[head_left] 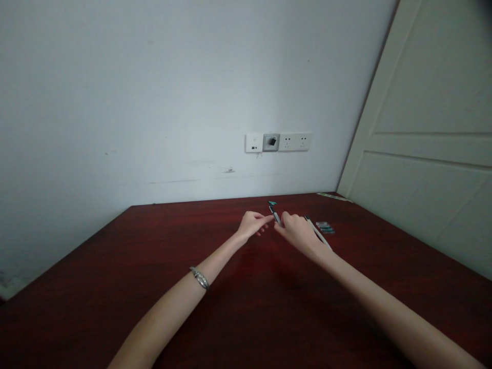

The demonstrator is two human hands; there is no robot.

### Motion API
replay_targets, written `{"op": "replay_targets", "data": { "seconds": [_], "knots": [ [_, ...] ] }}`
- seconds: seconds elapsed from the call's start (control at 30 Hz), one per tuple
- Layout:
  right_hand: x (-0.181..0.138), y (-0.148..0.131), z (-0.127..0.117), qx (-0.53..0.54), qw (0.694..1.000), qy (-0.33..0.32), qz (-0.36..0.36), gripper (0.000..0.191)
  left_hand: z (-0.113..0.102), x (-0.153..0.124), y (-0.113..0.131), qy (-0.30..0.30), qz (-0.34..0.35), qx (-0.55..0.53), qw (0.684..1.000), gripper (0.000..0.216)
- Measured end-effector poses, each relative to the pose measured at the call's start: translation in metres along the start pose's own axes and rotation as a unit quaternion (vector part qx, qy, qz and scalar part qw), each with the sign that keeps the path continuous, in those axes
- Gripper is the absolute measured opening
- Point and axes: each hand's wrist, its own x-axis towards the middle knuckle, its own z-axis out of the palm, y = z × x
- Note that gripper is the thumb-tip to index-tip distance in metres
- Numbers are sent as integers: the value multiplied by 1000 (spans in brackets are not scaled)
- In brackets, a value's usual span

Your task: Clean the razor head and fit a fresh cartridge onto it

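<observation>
My right hand (295, 229) is closed round a slim grey and black pen-like object (276, 217), which points up and away to the left. At its far end shows a small green and black piece (272, 203); I cannot tell whether it is joined on or lies behind. My left hand (252, 224) comes in from the left, one finger stretched to the side of the pen-like object and the others loosely bent. Partly hidden behind my right hand, a white stick-like pen (321, 237) with a dark end lies on the table. Beside it are several small clear flat pieces (325, 227).
The dark red table (161, 256) meets a white wall with a row of sockets (294, 142) and a plugged-in black piece (272, 141). A thin pale strip (334, 197) lies at the back right edge. A pale panelled door (430, 138) stands on the right.
</observation>
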Motion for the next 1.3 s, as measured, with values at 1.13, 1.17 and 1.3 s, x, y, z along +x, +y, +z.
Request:
{"op": "replay_targets", "data": {
  "seconds": [1.13,1.17,1.3],
  "knots": [
    [16,130,12,-6,987,-108,121,35,-75,-1,-24,24,-104,-34,994,14],
    [16,134,19,-3,985,-123,121,37,-80,-1,-24,25,-107,-27,994,14],
    [18,142,41,20,974,-186,126,40,-94,-5,-22,17,-118,-2,993,13]
  ]
}}
